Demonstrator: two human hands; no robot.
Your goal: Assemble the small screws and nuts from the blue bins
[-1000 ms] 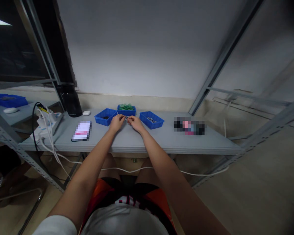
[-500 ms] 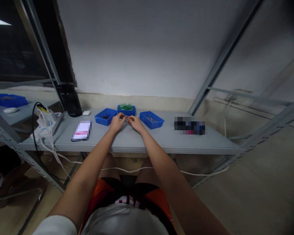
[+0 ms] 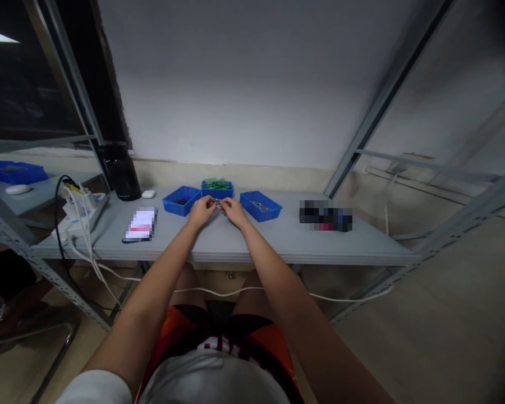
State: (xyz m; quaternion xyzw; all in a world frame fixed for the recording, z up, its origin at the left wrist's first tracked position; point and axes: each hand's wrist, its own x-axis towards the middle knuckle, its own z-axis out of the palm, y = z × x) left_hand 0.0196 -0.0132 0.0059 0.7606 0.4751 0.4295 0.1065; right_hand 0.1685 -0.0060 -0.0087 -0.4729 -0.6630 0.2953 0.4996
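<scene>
My left hand (image 3: 202, 211) and my right hand (image 3: 233, 211) meet over the middle of the grey shelf table. Their fingertips pinch a small shiny metal piece (image 3: 218, 204), mostly covered by the fingers, so its kind does not show. Left of my hands is a blue bin (image 3: 177, 207) with dark small parts in it. Behind them stands a second blue bin (image 3: 217, 192) with green pieces (image 3: 217, 183) inside. On the right a third blue bin (image 3: 263, 215) holds small shiny metal parts (image 3: 259, 205).
A phone (image 3: 140, 225), a white earbud case (image 3: 148, 194) and a black bottle (image 3: 123, 173) are on the left, near a power strip (image 3: 82, 216) with cables. A blurred dark object (image 3: 326, 217) lies on the right. Metal uprights (image 3: 370, 118) frame the table.
My fingers have shifted slightly around the small metal piece. Both hands stay in the same place, and the bins have not moved.
</scene>
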